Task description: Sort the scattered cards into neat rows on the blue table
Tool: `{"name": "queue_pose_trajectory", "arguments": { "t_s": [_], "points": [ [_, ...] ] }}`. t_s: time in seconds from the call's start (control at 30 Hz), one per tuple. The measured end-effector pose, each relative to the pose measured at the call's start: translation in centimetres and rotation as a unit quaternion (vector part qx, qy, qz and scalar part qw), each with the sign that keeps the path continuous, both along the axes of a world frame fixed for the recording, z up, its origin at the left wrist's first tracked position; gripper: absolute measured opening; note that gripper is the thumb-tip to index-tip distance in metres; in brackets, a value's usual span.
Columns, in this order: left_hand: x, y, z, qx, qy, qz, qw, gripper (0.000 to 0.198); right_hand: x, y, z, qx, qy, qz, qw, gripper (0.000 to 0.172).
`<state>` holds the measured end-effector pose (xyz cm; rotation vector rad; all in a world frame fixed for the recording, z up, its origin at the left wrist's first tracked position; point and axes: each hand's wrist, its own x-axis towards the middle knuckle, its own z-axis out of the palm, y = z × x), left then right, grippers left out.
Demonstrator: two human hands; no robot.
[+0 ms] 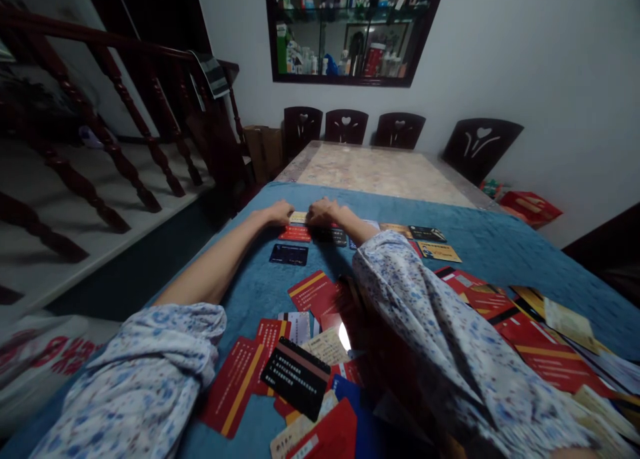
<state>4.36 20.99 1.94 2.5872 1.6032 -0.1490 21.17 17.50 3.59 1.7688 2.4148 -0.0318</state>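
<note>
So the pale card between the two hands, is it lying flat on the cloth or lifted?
Flat, as far as shows: the pale card lies on the blue cloth, left hand and right hand at its ends.

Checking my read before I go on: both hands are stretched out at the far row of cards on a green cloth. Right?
Not quite: the cloth is blue, not green. The head view shows left hand and right hand at the far row of cards.

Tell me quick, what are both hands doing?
Left hand: on the pale card; grip cannot be told.
Right hand: on the same card; grip cannot be told.
</note>
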Motion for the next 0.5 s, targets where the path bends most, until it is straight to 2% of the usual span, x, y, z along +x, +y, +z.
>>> {"name": "queue_pose_trajectory", "arguments": {
  "t_s": [0.3,0.5],
  "points": [
    [0.69,0.2,0.13,-0.018,0.018,0.031,0.999,0.043,-0.54,-0.41,0.46,-0.016,0.006,-0.017,1.0,0.048],
    [0.2,0.0,0.43,-0.035,0.008,0.022,0.999,0.038,-0.29,0.04,-0.02,-0.003,0.012,-0.01,1.0,0.045]
  ]
}}
